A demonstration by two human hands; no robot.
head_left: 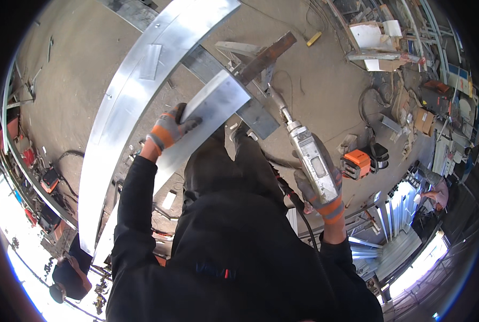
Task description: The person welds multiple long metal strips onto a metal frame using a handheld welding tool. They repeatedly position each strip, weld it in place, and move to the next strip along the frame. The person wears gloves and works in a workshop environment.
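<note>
My left hand, in a grey and orange glove, grips the edge of a silvery curved metal profile, its thumb lying on the upper face. The profile's far end rests across a dark flat steel bar. A silver straight die grinder sits in my right hand, gloved the same way, with the fingers wrapped round its body. Its thin spindle and tip point away from me, beside the profile's end and apart from it. Whether the tip spins cannot be seen.
Left of the profile lies a larger curved metal sheet. A rusty bar juts out beyond the steel bar. Orange and black tool stands on the floor at right, near cables. Other people are at lower left and far right.
</note>
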